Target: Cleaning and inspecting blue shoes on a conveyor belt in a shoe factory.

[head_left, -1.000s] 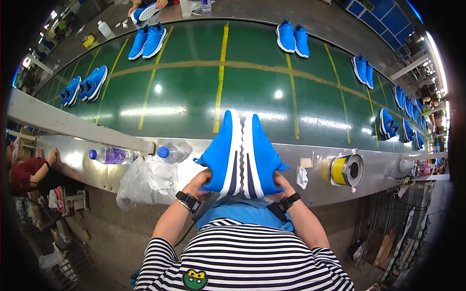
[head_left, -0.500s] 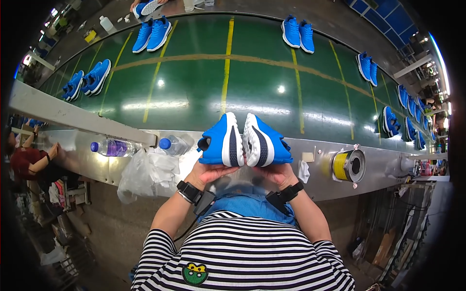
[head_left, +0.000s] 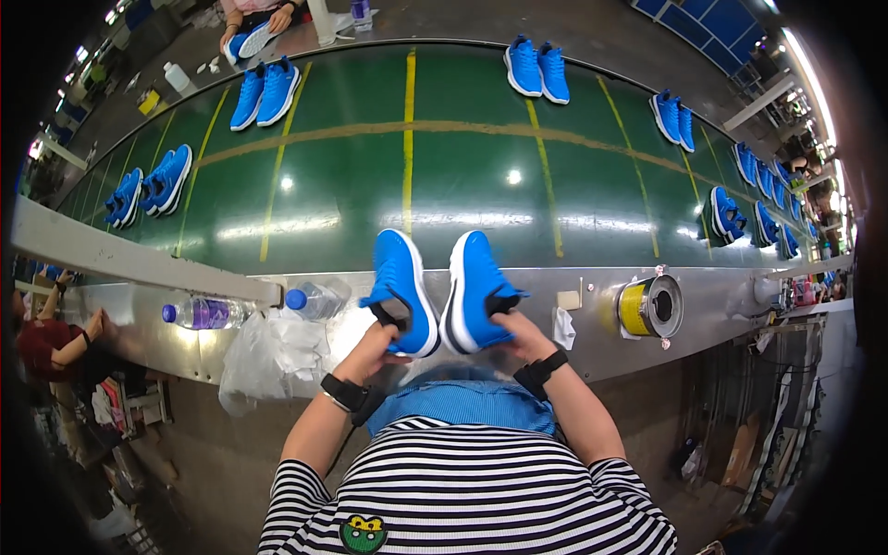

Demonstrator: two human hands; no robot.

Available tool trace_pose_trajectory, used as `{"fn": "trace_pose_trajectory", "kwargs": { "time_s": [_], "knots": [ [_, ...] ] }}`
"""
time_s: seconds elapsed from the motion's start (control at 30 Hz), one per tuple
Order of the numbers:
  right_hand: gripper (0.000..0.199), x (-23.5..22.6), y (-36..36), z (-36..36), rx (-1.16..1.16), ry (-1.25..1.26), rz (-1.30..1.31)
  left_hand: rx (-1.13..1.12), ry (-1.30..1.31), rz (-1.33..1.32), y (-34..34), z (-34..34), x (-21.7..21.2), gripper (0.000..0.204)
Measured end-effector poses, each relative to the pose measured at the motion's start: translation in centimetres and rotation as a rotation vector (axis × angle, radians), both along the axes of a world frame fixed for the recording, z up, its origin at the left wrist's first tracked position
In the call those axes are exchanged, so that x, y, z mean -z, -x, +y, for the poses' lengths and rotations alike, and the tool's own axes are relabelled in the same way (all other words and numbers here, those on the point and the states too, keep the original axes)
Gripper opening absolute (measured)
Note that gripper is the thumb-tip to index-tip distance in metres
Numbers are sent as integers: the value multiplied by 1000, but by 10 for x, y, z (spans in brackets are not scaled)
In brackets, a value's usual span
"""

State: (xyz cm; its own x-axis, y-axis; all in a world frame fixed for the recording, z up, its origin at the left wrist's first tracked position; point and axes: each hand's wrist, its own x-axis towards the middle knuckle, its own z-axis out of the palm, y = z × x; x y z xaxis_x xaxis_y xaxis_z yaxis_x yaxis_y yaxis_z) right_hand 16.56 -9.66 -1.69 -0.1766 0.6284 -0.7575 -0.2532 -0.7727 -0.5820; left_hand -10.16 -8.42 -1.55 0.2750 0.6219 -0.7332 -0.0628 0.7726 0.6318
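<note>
I hold a pair of blue sneakers with white soles in front of me, toes pointing away and heels toward me. My left hand [head_left: 372, 351] is closed on the heel end of the left sneaker [head_left: 396, 268]. At the heel opening of the right sneaker [head_left: 476, 273], my right hand [head_left: 524, 337] grips the collar, its fingers partly inside. Both shoes lean so that their soles face each other, close together at the heels. They are over the near metal ledge [head_left: 597, 356], with the toes reaching over the green belt's edge.
The green conveyor belt [head_left: 342, 203] carries several pairs of blue sneakers [head_left: 538, 72]. On the ledge are a yellow-labelled can [head_left: 636, 308], capped bottles [head_left: 199, 314] and a crumpled plastic bag [head_left: 245, 361]. A white rail [head_left: 139, 252] crosses at left. Across the belt a person's hands [head_left: 280, 18] hold a shoe.
The pair has turned from toes near me and soles tilted up to toes pointing away. My hands have shifted from beneath the shoes to their heel ends.
</note>
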Motion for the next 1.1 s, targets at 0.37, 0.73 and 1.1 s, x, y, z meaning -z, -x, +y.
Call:
{"fn": "trace_pose_trajectory", "kwargs": {
  "time_s": [0.37, 0.73, 1.1],
  "knots": [
    [42, -13, 28, -28, -442, -1064, -827, 266, -605, 310, 4, -36, 95, 47],
    [43, -15, 3, 1, -1159, -1143, -1011, 299, -235, 336, -46, -26, 76, 34],
    [50, -65, -324, 187, -794, -1077, -1452, 290, -380, 509, -167, -4, -3, 46]
  ]
}}
